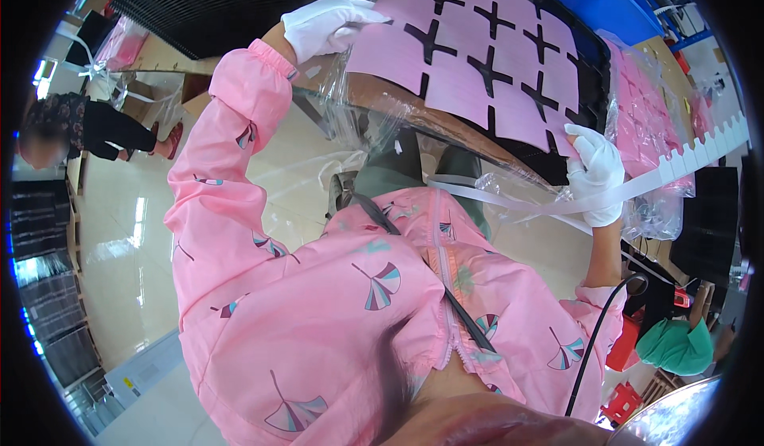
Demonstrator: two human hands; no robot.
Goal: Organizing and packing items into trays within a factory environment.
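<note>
Pink sheets [477, 56], flat, matte and rectangular with notched corners that leave black cross-shaped gaps, lie in a grid on a black tray [593, 64] at the table edge, between the two gloved hands. Nearest the camera is the person's pink jacket [318, 303], a soft fabric printed with small fan-like leaves and closed by a zipper. The right hand [595, 171], in a white cloth glove, grips the near corner of the tray, fingers curled over a sheet's edge. Beneath it a white plastic strip [684, 163] with a toothed, square-notched edge runs off to the right, over crinkled clear plastic film [509, 187]. The left hand [326, 24], also white-gloved, rests farther off on the far-left sheet, fingers pressed flat and closed together. Beyond, a blue bin [609, 4] sits behind the tray, and more pink sheets in a clear bag [649, 96] lie to the right.
</note>
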